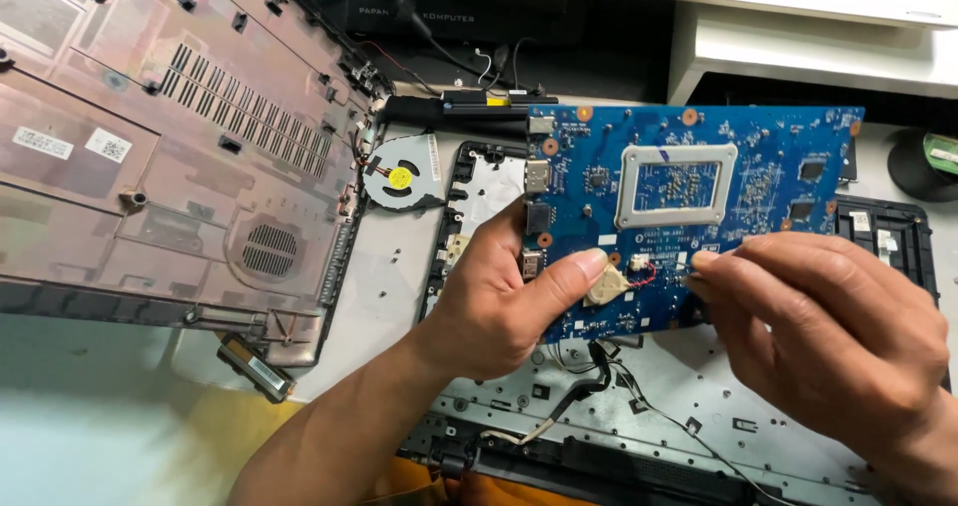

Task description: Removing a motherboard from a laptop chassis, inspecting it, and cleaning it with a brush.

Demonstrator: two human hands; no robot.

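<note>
My left hand [509, 291] grips the left edge of a blue laptop motherboard [758, 162], held tilted above an opened laptop chassis [599, 386]. Its thumb presses beside a round coin battery [607, 284] with a thin red wire on the board. My right hand [828, 331] pinches at the board's lower middle, fingertips right by the small white connector at the end of that wire. A silver rectangular frame [677, 185] sits in the middle of the board.
A pinkish laptop bottom cover [150, 147] lies at the left. A cooling fan [399, 175] with a yellow hub lies between cover and chassis. Loose black cables [599, 366] trail over the chassis. A white printer [798, 27] stands at the back right.
</note>
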